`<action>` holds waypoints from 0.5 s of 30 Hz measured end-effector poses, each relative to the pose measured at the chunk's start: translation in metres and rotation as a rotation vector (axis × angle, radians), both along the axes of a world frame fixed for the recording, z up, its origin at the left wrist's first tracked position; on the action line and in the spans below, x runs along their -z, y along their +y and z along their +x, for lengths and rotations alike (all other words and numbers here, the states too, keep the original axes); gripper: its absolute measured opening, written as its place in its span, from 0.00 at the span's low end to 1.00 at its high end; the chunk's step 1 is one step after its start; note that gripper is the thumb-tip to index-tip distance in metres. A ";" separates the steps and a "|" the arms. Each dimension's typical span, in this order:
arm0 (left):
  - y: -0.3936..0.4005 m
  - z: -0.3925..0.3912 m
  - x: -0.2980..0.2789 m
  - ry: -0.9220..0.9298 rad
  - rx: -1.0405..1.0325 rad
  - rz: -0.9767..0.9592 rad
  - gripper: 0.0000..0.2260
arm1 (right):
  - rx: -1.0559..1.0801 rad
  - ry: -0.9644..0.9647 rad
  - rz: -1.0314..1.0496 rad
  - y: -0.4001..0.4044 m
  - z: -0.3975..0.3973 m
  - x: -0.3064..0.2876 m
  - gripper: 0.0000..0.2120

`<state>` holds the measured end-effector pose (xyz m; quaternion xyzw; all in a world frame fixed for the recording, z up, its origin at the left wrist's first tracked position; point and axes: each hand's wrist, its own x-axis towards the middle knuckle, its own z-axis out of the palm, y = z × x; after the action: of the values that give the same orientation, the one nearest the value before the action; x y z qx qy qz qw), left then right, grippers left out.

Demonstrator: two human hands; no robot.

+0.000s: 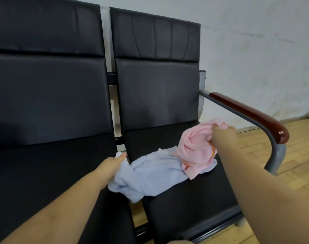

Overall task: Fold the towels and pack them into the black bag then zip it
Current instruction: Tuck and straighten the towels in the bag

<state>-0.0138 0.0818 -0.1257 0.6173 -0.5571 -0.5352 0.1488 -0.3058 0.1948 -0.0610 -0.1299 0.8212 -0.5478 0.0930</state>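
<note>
My right hand (222,136) is curled tight round the pink towel (196,148), and I hold its top bunch up off the seat (185,205). The rest of the pink towel hangs down and lies on the blue towel (150,175). My left hand (113,164) holds the blue towel by a corner, with my fingers tucked in the cloth and a small white bit poking out at my fingertips. The blue towel lies crumpled on the black seat, at about 8 o'clock from the pink one, and its near end droops into the gap between the two seats. A brown armrest (252,115) is at 2 o'clock from my right hand.
</note>
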 end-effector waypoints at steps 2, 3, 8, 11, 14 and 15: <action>0.008 -0.006 0.012 -0.019 0.200 -0.146 0.24 | 0.043 -0.070 0.108 0.005 0.011 0.019 0.19; 0.012 -0.009 0.022 -0.031 0.301 -0.214 0.24 | 0.063 -0.040 0.214 0.010 0.015 0.030 0.19; 0.042 -0.037 0.047 -0.228 0.595 -0.358 0.42 | 0.085 0.049 0.259 0.030 0.032 0.079 0.22; 0.053 -0.048 0.048 -0.495 0.641 -0.512 0.33 | 0.016 0.066 0.328 0.034 0.034 0.095 0.23; 0.048 -0.049 0.036 -0.451 0.603 -0.486 0.22 | -0.112 0.136 0.451 0.035 0.035 0.097 0.23; 0.045 -0.045 0.031 -0.339 0.555 -0.399 0.20 | -0.148 0.128 0.418 0.035 0.036 0.097 0.24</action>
<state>-0.0586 0.1266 -0.1565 0.4816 -0.8131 -0.3263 0.0213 -0.2694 0.2298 -0.1581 -0.2022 0.9093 -0.3480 0.1056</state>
